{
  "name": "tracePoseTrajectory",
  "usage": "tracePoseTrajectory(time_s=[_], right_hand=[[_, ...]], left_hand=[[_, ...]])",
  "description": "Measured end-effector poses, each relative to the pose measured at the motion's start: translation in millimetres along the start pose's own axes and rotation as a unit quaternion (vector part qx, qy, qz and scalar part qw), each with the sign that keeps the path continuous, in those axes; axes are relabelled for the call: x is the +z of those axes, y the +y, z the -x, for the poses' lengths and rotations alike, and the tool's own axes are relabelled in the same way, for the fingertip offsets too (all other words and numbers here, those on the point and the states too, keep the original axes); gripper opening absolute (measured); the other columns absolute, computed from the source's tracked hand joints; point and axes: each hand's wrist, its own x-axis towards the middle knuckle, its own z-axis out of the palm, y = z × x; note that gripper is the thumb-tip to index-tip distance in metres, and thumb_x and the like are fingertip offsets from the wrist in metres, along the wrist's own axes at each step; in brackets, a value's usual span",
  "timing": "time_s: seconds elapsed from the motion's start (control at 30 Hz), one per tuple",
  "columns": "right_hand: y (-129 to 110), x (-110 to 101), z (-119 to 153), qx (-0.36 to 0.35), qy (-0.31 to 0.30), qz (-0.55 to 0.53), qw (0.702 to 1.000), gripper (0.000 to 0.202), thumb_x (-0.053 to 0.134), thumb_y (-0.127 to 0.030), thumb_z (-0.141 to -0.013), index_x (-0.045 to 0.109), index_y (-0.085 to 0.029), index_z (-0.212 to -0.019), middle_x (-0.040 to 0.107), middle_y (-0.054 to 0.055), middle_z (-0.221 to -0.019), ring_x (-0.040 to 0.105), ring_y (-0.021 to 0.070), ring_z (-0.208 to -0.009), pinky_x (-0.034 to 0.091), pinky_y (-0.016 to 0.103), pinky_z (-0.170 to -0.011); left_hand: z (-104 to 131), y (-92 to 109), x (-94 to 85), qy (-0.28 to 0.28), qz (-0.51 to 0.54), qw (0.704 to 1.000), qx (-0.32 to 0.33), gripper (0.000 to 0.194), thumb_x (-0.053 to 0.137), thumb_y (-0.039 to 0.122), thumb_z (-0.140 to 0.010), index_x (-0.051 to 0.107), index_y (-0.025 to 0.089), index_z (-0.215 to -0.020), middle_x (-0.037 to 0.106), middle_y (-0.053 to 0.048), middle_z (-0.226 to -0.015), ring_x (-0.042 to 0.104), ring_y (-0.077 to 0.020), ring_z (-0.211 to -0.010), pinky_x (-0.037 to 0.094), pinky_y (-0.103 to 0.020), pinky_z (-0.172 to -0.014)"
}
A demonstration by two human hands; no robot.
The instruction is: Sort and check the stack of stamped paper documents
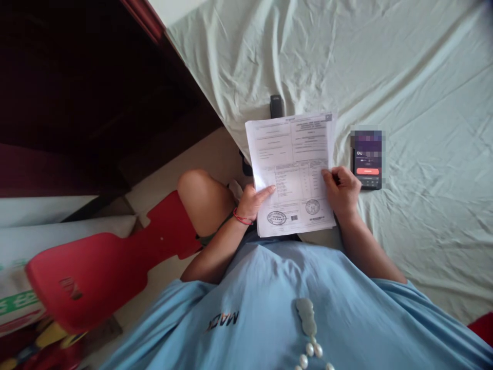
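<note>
A stack of printed sheets point(288, 174) is held up in front of my body, with form lines, a table and two dark round stamps on the top page. My left hand point(252, 201) grips its left edge, thumb lying on the front and fingers behind. On the opposite edge, my right hand point(342, 189) pinches the sheets between thumb and curled fingers. Just right of that hand, a phone point(367, 172) lies on the pale green bedsheet with its screen lit. Partly hidden behind the top of the papers is a black object point(276, 106) whose kind I cannot make out.
The wrinkled pale green sheet point(423, 103) spreads over the bed on the right. A red plastic chair point(96, 272) stands at the left, near my bent knee point(206, 200). Dark furniture point(77, 92) fills the upper left, and white bags point(69, 241) lie below it.
</note>
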Motion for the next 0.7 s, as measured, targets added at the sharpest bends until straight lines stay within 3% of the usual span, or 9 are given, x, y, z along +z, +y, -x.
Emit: tracePoseTrajectory(time_s=[0.17, 0.27, 0.43, 0.57, 0.7], right_hand=[[-2, 4, 3, 0.016, 0.032, -0.029, 0.999, 0.014, 0.068, -0.039, -0.094, 0.067, -0.026, -0.099, 0.066, -0.001, -0.083, 0.052, 0.0145, -0.063, 0.047, 0.032, -0.064], [-2, 4, 4, 0.020, 0.037, -0.020, 0.999, 0.015, 0.067, -0.040, -0.095, 0.064, -0.026, -0.092, 0.065, -0.002, -0.079, 0.052, 0.0145, -0.062, 0.047, 0.033, -0.066], [-2, 3, 3, -0.034, 0.045, 0.001, 0.998, 0.022, 0.063, -0.039, -0.099, 0.063, -0.025, -0.083, 0.060, -0.001, -0.076, 0.050, 0.0146, -0.062, 0.046, 0.032, -0.065], [-5, 3, 4, -0.063, 0.075, 0.030, 0.995, 0.018, 0.061, -0.039, -0.100, 0.071, -0.026, -0.092, 0.064, 0.002, -0.086, 0.051, 0.0151, -0.063, 0.049, 0.034, -0.066], [-11, 2, 5, -0.075, 0.084, 0.028, 0.993, 0.013, 0.063, -0.034, -0.099, 0.073, -0.027, -0.100, 0.066, 0.001, -0.083, 0.051, 0.0144, -0.059, 0.051, 0.034, -0.064]], left_hand=[[2, 3, 1.3, 0.003, 0.006, 1.000, -0.010, 0.061, 0.100, 0.049, -0.067, 0.084, 0.011, -0.111, 0.081, -0.019, -0.124, 0.079, -0.0376, -0.111, 0.064, -0.054, -0.103], [4, 1, 2.0, 0.000, 0.020, 1.000, -0.014, 0.062, 0.101, 0.047, -0.065, 0.084, 0.011, -0.113, 0.080, -0.019, -0.127, 0.079, -0.0377, -0.114, 0.063, -0.055, -0.107], [3, -3, 2.9, -0.001, 0.011, 1.000, 0.004, 0.064, 0.101, 0.047, -0.066, 0.083, 0.012, -0.117, 0.079, -0.019, -0.130, 0.078, -0.0369, -0.118, 0.060, -0.056, -0.113], [0, -3, 3.9, 0.010, -0.008, 1.000, 0.009, 0.065, 0.101, 0.050, -0.065, 0.084, 0.012, -0.114, 0.080, -0.018, -0.127, 0.079, -0.0368, -0.115, 0.062, -0.054, -0.109], [-1, -2, 4.5, 0.019, -0.028, 0.999, 0.013, 0.065, 0.101, 0.053, -0.064, 0.084, 0.013, -0.112, 0.081, -0.018, -0.126, 0.079, -0.0370, -0.114, 0.062, -0.054, -0.108]])
